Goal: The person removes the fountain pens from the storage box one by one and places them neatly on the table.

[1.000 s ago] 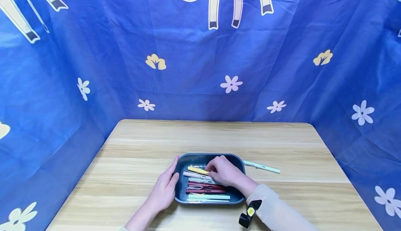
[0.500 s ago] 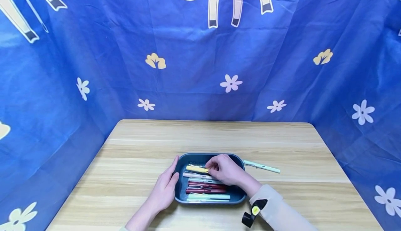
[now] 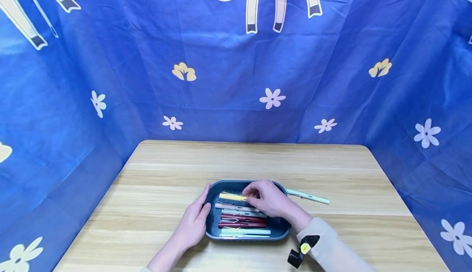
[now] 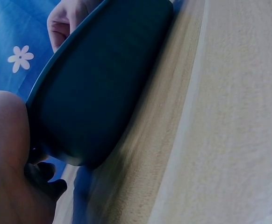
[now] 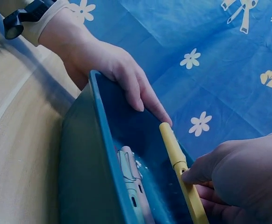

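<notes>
My right hand (image 3: 268,200) pinches a yellow fountain pen (image 3: 231,197) between thumb and fingers, over the back of a dark blue tray (image 3: 279,227). In the right wrist view the yellow cap points away from the hand, and the fingers cover part of the barrel. My left hand (image 3: 192,222) grips the tray's left end, its thumb at the rim. Several capped pens lie side by side in the tray: a pale lilac pen (image 3: 228,206), a light blue one, dark red pens (image 3: 243,225) and mint pens (image 3: 246,232) at the front.
A mint pen (image 3: 307,196) lies on the wooden table (image 3: 166,173) just right of the tray. Blue patterned cloth (image 3: 228,79) hangs behind and along both sides of the table. A small black device (image 3: 300,252) is strapped to the right wrist.
The yellow pen has shifted slightly toward the tray's back wall in my right hand and now lies straighter, apart from the lilac pen. My left hand stays on the tray.
</notes>
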Tool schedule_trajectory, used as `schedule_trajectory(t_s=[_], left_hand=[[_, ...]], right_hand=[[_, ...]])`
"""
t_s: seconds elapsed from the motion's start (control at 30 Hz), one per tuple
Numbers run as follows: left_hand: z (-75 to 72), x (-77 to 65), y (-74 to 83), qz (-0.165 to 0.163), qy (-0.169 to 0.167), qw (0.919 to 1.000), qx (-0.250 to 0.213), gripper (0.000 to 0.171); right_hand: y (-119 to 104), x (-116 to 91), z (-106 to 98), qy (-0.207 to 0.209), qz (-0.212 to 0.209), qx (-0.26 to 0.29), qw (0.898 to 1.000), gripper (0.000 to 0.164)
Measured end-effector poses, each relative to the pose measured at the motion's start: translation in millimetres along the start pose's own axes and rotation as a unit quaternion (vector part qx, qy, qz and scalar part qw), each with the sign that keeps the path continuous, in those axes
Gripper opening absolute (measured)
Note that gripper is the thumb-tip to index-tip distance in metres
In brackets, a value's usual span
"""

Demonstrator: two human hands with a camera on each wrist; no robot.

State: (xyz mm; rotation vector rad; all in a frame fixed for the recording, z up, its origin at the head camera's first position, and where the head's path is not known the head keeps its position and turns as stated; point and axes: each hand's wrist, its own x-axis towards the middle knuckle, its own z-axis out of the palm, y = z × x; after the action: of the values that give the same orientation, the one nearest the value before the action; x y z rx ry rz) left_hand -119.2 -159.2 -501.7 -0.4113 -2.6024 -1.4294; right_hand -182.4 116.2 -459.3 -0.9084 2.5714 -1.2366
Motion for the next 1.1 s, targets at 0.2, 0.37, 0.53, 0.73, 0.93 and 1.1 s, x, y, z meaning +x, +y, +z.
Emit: schedule_trajectory(t_s=[0.2, 0.37, 0.53, 0.73, 0.93, 1.1], left_hand=[[0.7, 0.4, 0.2, 0.003, -0.001, 1.0000, 0.001, 0.055], [0.0, -0.2, 0.6, 0.005, 0.002, 1.0000, 0.000, 0.054], [0.2, 0.4, 0.5, 0.006, 0.002, 1.0000, 0.005, 0.053], [0.5, 1.4, 0.4, 0.007, 0.002, 1.0000, 0.006, 0.053], [0.7, 2.3, -0.7, 0.008, 0.001, 1.0000, 0.004, 0.054], [1.1, 3.4, -0.8, 0.010, 0.001, 0.9999, 0.002, 0.053]], right_hand=[[-3, -4, -7, 0.006, 0.007, -0.008, 1.000, 0.011], [-6, -6, -12, 0.004, 0.002, -0.008, 1.000, 0.011], [-9, -11, -19, 0.005, 0.003, -0.008, 1.000, 0.012], [-10, -16, -27, 0.013, 0.002, -0.012, 1.000, 0.013], [-8, -22, -35, 0.017, -0.007, -0.011, 1.000, 0.012], [-5, -28, -42, 0.022, -0.007, -0.009, 1.000, 0.011]])
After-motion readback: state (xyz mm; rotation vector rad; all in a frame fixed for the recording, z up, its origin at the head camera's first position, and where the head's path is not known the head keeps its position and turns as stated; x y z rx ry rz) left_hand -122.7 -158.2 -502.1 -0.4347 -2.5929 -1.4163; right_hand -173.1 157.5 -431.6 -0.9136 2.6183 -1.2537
